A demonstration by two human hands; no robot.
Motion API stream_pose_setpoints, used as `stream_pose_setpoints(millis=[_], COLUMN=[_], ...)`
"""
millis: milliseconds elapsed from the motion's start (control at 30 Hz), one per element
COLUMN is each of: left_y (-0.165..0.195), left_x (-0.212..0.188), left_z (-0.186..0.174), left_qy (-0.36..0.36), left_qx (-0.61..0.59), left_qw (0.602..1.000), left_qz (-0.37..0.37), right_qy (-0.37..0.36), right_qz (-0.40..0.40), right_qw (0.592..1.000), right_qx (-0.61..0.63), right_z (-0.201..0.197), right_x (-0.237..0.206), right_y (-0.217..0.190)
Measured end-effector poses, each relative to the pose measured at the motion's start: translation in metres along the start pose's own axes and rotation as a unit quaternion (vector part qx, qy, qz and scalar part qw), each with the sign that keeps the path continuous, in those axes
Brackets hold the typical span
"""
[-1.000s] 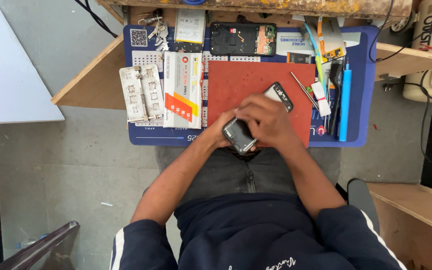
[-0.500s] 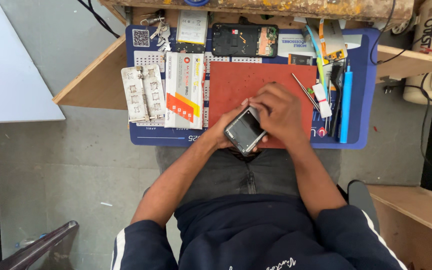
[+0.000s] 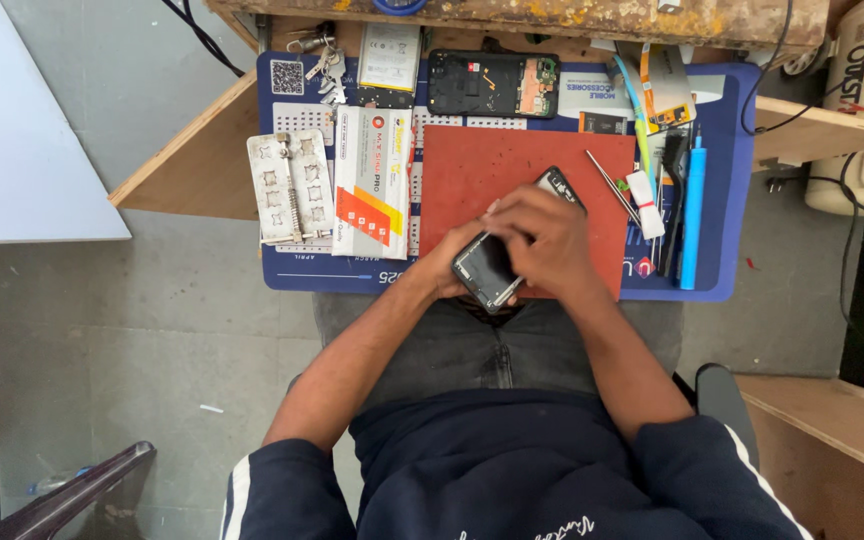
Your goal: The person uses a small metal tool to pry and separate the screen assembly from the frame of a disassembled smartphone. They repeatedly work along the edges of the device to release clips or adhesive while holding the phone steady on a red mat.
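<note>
- Left hand [image 3: 449, 268] cups a dark phone [image 3: 487, 272] from below and at its 9 o'clock side; fingers curl around the lower edge, gripping the body
- Right hand [image 3: 542, 240] lies over the top of the same phone, fingers bent and closed on it; a thin pale tool tip shows at about 11 o'clock of this hand, too small to identify
- Phone is tilted, its long axis running from 7 o'clock to 1 o'clock; the far end sticks out past the right knuckles at 1 o'clock
- Phone sits over the near edge of a red work mat [image 3: 482, 170], at the mat's 6 o'clock
- Red mat lies on a larger blue mat [image 3: 712, 200] covering the bench
- At 9 o'clock of the red mat: a white box with orange stripes [image 3: 372, 183], and further out a grey metal fixture plate [image 3: 289, 188]
- At 12 o'clock: an opened phone chassis [image 3: 492, 84] with its boards exposed, with a flat battery pack [image 3: 389, 58] and a bunch of keys [image 3: 320, 66] at its 9 o'clock
- At 3 o'clock: a blue pen-shaped tool [image 3: 691, 220], upright beside a dark brush [image 3: 674, 170], and tweezers [image 3: 609, 184] lying on the red mat's edge
</note>
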State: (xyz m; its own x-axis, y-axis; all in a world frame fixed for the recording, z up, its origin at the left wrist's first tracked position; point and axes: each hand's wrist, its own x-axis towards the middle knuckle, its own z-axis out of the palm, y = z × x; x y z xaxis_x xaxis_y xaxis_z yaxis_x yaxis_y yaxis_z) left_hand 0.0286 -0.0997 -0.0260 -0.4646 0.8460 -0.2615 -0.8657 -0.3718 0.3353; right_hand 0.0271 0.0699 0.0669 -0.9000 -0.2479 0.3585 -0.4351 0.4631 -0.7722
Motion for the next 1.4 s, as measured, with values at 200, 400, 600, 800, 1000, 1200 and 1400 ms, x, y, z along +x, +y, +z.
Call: stream_pose_setpoints(millis=[200, 400, 600, 800, 1000, 1200, 1400], left_y=[0.001, 0.005, 0.005, 0.004, 0.002, 0.003, 0.005], left_x=[0.003, -0.001, 0.0, -0.001, -0.001, 0.002, 0.0], left_z=[0.005, 0.011, 0.011, 0.006, 0.001, 0.003, 0.004], left_qy=[0.01, -0.018, 0.0, -0.051, 0.056, -0.021, -0.021], left_qx=[-0.054, -0.019, -0.027, -0.051, -0.044, -0.038, -0.046], left_qw=[0.998, 1.0, 1.0, 0.997, 0.997, 0.999, 0.998], left_qz=[-0.026, 0.003, -0.01, -0.008, -0.011, -0.013, -0.026], right_qy=[0.051, -0.006, 0.011, 0.031, 0.001, 0.013, 0.032], right_qz=[0.083, -0.025, -0.006, 0.032, -0.042, -0.01, 0.015], right_qw=[0.993, 0.997, 0.996, 0.996, 0.997, 0.997, 0.994], right_qx=[-0.06, -0.07, -0.087, -0.079, -0.068, -0.081, -0.103], right_z=[-0.004, -0.004, -0.005, -0.007, -0.002, -0.004, -0.002], right_x=[0.001, -0.003, -0.001, 0.002, 0.003, 0.005, 0.004], right_y=[0.009, 0.013, 0.01, 0.001, -0.01, -0.008, -0.008])
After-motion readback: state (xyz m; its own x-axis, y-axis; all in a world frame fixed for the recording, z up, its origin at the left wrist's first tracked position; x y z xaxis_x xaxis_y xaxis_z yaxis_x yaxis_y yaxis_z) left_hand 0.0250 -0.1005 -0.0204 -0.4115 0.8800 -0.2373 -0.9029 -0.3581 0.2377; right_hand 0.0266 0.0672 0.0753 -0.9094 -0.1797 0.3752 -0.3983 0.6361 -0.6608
